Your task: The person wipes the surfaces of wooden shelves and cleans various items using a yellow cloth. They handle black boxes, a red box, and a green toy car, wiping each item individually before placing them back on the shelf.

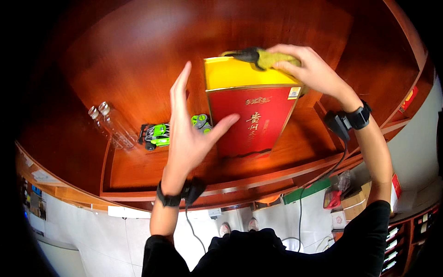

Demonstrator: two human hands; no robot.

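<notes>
A tall red box with a yellow top stands upright on a reddish-brown wooden shelf and bears gilt writing and a small printed code. My right hand grips a blurred yellow-green and black cloth against the box's top. My left hand is raised at the box's left side, fingers apart and thumb in front of the red face; it holds nothing, and whether it touches the box I cannot tell. Behind this hand, partly hidden, sits a green and black toy car, with a green and grey toy piece beside the box.
Two clear glass bottles with stoppers stand left of the car. A raised wooden lip runs along the shelf front. Cables hang from both wrist straps. Below are a cardboard box and several bottles in a rack.
</notes>
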